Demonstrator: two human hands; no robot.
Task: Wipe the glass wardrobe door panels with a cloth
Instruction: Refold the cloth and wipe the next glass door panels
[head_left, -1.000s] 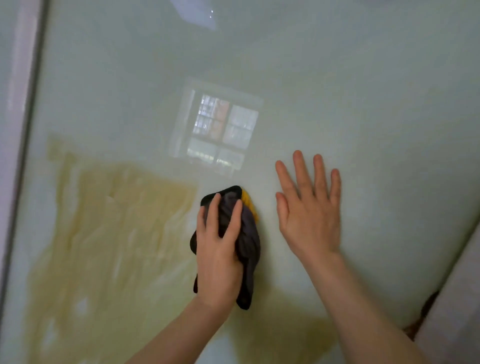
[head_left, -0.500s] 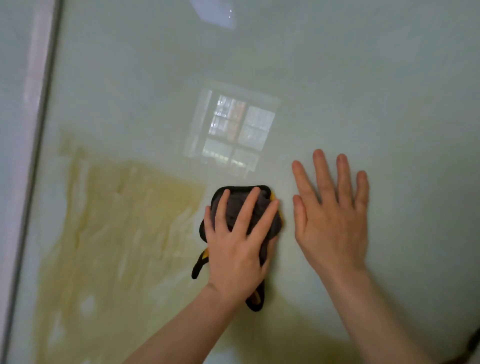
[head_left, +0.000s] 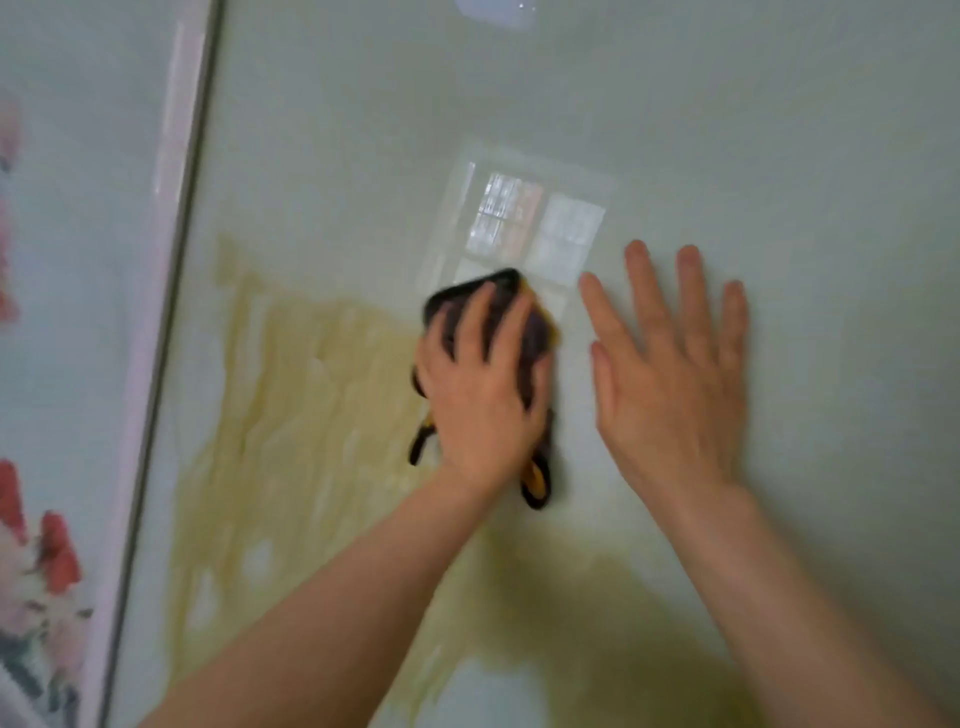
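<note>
A pale green glass door panel fills the view. My left hand presses a dark grey cloth with yellow edging flat against the glass near the middle, fingers spread over it. My right hand lies flat and open on the glass just to the right of the cloth, fingers pointing up, holding nothing. Both forearms reach up from the bottom of the view.
A pinkish frame strip runs down the left side. Beyond it lies another panel with a red flower pattern. A window reflection shows above the cloth. A yellowish reflected patch covers the glass at lower left.
My left hand with the cloth has slid to the right and up, turning flatter, close to the right hand. The view has shifted, and the left frame and flowered panel now show.
</note>
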